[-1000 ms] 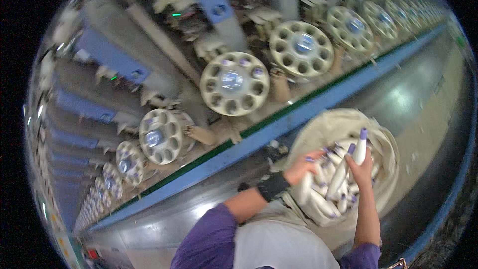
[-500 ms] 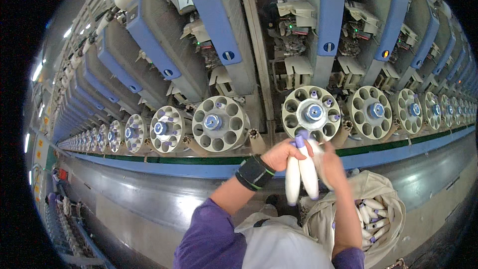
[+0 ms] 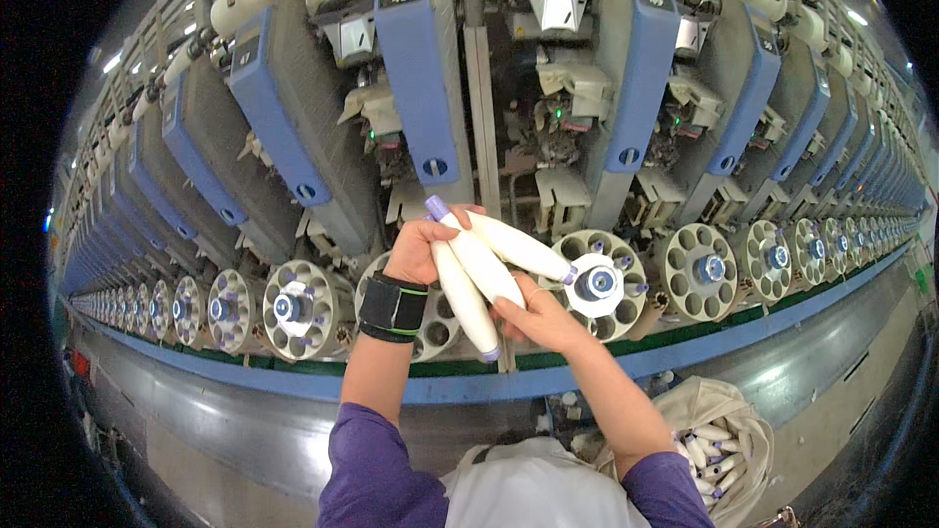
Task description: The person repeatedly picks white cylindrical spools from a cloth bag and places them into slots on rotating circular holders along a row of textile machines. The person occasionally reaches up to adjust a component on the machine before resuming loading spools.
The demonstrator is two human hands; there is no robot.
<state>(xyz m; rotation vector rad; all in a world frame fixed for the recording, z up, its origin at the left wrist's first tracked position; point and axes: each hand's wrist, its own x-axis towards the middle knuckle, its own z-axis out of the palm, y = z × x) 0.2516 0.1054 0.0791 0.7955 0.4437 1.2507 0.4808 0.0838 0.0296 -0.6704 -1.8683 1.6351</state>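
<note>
Three white yarn bobbins with purple tube ends are gathered in my hands, in front of the winding machine. My left hand [image 3: 423, 250], with a black band on its wrist, grips them near their upper ends. The middle bobbin [image 3: 486, 262] slants down to the right, and another bobbin [image 3: 520, 246] points toward a round magazine [image 3: 594, 262]. A third bobbin [image 3: 460, 301] hangs lower beside them. At the lower end of the middle bobbin, the fingers of my right hand [image 3: 543, 317] are closed on it. A few purple tube tips show in that magazine's pockets.
Below right, a cloth sack [image 3: 765, 435] holds many similar bobbins. More round magazines [image 3: 702, 272] line the machine on both sides, above a blue rail [image 3: 293, 377]. Tall blue-fronted winding units [image 3: 416, 68] rise behind them.
My hands and the bobbins have moved up and left in the view. The bobbins are now fanned out, and my blurred right hand has come to the middle bobbin's lower end. The view has shifted.
</note>
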